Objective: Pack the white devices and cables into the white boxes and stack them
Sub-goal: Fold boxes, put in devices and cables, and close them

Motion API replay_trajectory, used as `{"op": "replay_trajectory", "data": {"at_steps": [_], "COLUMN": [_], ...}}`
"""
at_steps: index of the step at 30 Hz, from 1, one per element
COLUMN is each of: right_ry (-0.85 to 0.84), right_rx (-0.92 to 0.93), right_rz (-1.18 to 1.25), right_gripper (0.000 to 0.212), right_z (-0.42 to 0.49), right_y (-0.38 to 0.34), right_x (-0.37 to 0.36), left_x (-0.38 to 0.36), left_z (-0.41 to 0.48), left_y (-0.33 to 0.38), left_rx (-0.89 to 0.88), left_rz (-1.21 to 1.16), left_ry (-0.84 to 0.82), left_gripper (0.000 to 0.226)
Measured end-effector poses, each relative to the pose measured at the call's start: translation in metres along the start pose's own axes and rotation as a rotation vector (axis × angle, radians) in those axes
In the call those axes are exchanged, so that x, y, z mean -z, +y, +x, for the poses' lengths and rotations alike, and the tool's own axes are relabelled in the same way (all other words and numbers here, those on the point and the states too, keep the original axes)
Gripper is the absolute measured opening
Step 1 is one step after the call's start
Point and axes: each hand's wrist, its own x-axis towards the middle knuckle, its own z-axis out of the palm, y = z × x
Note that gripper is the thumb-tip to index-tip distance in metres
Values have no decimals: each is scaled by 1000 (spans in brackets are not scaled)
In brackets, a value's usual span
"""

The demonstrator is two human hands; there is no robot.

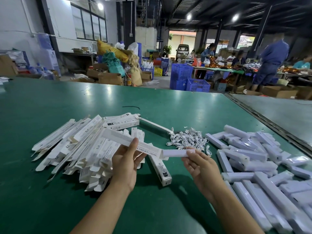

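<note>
White devices (263, 188) lie heaped nearest, at 4 o'clock. The pile runs off the lower right corner, so its full extent is cut off. Bare green table (42, 200) lies open at 7 o'clock, below the forearms.

Farther in, the left hand (125, 163) grips a long white box (118, 138) from beneath with the thumb curled over its top face. The box slants up toward 10 o'clock. The right hand (200, 164) pinches one device (177, 152) between thumb and fingertips, its left end at the box's open mouth (how far it is inside is hard to tell). Below them a second box (162, 173) lies on the table, its far end hidden behind the held one.

At 9 o'clock sprawls a loose heap of flat boxes (76, 146), its lower layers buried. At 1 o'clock from the hands sits a tangle of cables (187, 138), just beside the device pile, with single cables hard to tell apart.

Beyond, open table stretches toward 12 o'clock, a thin black strip (130, 107) lying on it. The table's right edge runs diagonally along a dark seam (270, 125), with a grey table (278, 107) past it. Farthest off stand blue crates (182, 76) and blurred people (271, 61) at 2 o'clock.
</note>
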Motion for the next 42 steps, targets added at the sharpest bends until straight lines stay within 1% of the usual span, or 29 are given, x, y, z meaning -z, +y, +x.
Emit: {"op": "replay_trajectory", "data": {"at_steps": [2,4,6,8,12,14,16,18,20,23,25,26,29,31,32,33,34,35,36,37,38,39,41,42], "right_ry": [20,-3,-32,-12,118,202,224,161,62,-167,-336,-393,-484,-430,-344,-224,-75,79,179,202,166,109,6,0], "right_rx": [-14,-25,-46,-52,19,85,115,84,28,-117,-208,-245,-310,-249,-156,-22,140,315,453,491,439,338,163,147], "right_rz": [63,92,58,-40,-211,-396,-495,-473,-412,-306,-216,-164,-70,-80,-152,-309,-539,-806,-1071,-1318,-1523,-1672,-1836,-1875], "right_gripper": [13,20,23,20,18,22,28,30,35,55,58,58,58,59,58,56,49,37,26,28,41,54,66,68], "right_z": [0,-1,-3,-6,-9,-10,-11,-14,-15,-16,-17,-16,-12,-8,-5,-1,4,10,17,24,30,35,39,40], "right_y": [1,3,8,14,17,16,16,17,17,17,16,15,10,8,7,7,7,8,9,11,15,20,26,28], "right_x": [-1,-4,-8,-11,-13,-13,-14,-16,-18,-20,-19,-17,-10,-6,-4,-1,2,6,11,14,19,22,24,25], "left_x": [-1,-1,-1,-2,-3,-3,-4,-4,-4,-5,-5,-4,-3,-2,-2,-1,-1,-1,-1,0,0,0,-1,0], "left_z": [0,-2,-4,-6,-7,-9,-11,-12,-12,-12,-12,-11,-9,-7,-6,-5,-4,-3,-3,-2,-2,-2,-2,-3], "left_y": [-4,-7,-11,-13,-15,-17,-20,-23,-23,-25,-24,-23,-20,-18,-17,-16,-15,-14,-13,-12,-12,-12,-12,-11], "left_rx": [-5,-15,-29,-23,-27,-46,-59,-68,-78,-60,-18,7,52,49,44,38,35,36,36,37,38,37,33,31], "left_rz": [9,40,79,93,88,117,165,192,214,228,211,200,179,170,162,149,134,117,103,94,91,93,97,99], "left_ry": [3,-1,-27,-49,-96,-123,-144,-153,-157,-167,-158,-160,-178,-151,-129,-106,-86,-71,-59,-52,-49,-50,-56,-57], "left_gripper": [14,12,21,28,27,29,31,29,28,24,28,31,32,32,32,30,27,23,19,16,14,14,15,17]}}
